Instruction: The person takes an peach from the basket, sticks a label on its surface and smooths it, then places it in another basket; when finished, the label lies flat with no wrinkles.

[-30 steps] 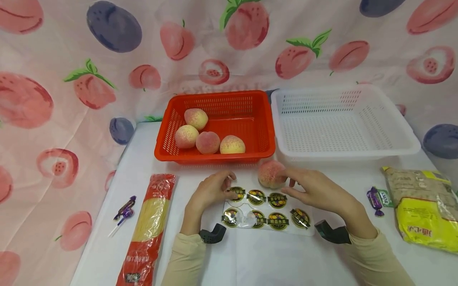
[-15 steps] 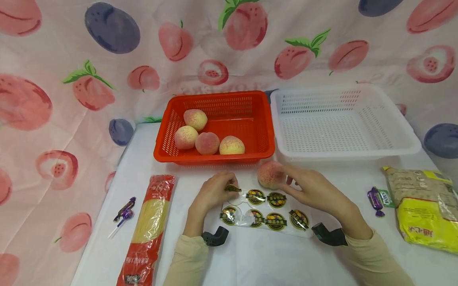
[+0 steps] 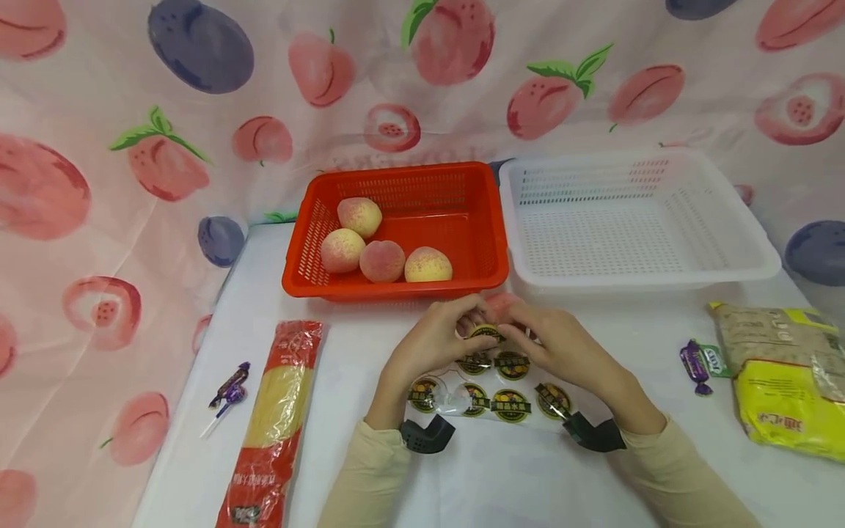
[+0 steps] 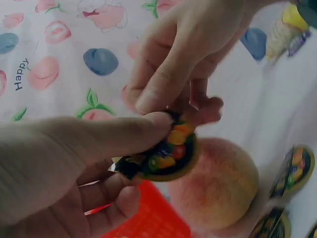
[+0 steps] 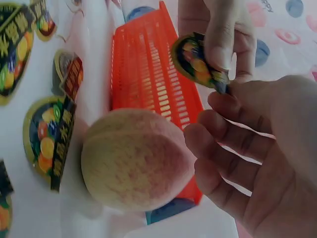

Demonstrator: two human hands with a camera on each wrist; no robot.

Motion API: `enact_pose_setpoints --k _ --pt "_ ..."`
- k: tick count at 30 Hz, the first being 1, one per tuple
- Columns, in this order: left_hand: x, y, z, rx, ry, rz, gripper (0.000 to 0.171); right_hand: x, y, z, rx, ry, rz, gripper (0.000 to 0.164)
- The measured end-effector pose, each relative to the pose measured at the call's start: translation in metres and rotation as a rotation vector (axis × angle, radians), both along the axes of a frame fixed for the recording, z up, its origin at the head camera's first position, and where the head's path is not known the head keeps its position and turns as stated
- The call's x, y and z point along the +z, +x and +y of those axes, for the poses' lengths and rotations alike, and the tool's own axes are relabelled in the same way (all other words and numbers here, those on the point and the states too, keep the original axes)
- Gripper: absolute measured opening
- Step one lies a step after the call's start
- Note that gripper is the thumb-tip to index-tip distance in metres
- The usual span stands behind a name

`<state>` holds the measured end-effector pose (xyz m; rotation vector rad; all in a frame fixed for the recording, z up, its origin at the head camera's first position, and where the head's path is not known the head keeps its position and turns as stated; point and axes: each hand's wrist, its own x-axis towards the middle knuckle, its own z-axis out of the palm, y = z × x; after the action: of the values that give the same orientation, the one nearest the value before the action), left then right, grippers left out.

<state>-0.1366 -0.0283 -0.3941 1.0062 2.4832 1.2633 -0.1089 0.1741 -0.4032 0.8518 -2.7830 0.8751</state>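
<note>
A round sticker with a dark fruit picture and gold edge (image 4: 173,156) is pinched between the thumb and fingers of my left hand (image 3: 436,337). My right hand (image 3: 574,348) meets it from the other side, thumb and index finger pinching the sticker's end, as the right wrist view shows. Just beyond the hands a fuzzy peach (image 5: 136,161) rests on the table, apart from the fingers and partly hidden in the head view. Beneath the hands lies a clear sheet (image 3: 452,402) bearing several more such stickers.
Behind stands a red basket (image 3: 396,290) with several peaches, beside a white basket (image 3: 640,281). A red noodle packet (image 3: 271,418) and a lollipop (image 3: 232,396) lie left. At right are a purple-wrapped candy (image 3: 694,364) and a yellow-and-beige bag (image 3: 779,396).
My left hand lifted a sticker off the sheet's upper left and carried it right to my right hand. My right hand left the peach and now pinches the sticker too.
</note>
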Motion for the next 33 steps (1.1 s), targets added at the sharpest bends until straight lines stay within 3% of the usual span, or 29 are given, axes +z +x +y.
enact_pose_setpoints --k 7,11,13,17,23,26,30,32,33 --pt "-0.008 -0.011 0.007 -0.003 0.152 -0.179 0.030 0.003 -0.007 0.012 0.011 -0.072 -0.119 0.007" --pt "-0.018 -0.014 0.006 0.061 0.212 -0.300 0.026 0.001 -0.011 0.019 -0.014 -0.067 -0.141 0.005" --pt "-0.022 -0.014 0.009 0.108 0.228 -0.318 0.023 -0.002 -0.013 0.021 -0.033 -0.034 -0.132 0.007" --pt "-0.029 -0.012 0.017 0.216 0.199 -0.256 0.019 -0.011 -0.018 0.022 -0.076 0.038 -0.109 0.011" --pt "-0.034 -0.007 0.029 0.343 0.104 -0.038 0.016 -0.018 -0.023 0.022 -0.118 0.072 -0.075 0.010" --pt "-0.038 -0.006 0.033 0.386 0.085 0.030 0.016 -0.022 -0.025 0.024 -0.147 0.088 -0.073 0.016" --pt "-0.050 -0.006 0.037 0.395 0.136 0.034 0.017 -0.027 -0.028 0.029 -0.158 0.053 -0.142 0.023" --pt "-0.056 -0.006 0.039 0.372 0.210 -0.020 0.019 -0.031 -0.031 0.032 -0.139 -0.002 -0.197 0.022" --pt "-0.058 -0.005 0.040 0.365 0.257 -0.083 0.020 -0.032 -0.032 0.034 -0.126 -0.035 -0.226 0.021"
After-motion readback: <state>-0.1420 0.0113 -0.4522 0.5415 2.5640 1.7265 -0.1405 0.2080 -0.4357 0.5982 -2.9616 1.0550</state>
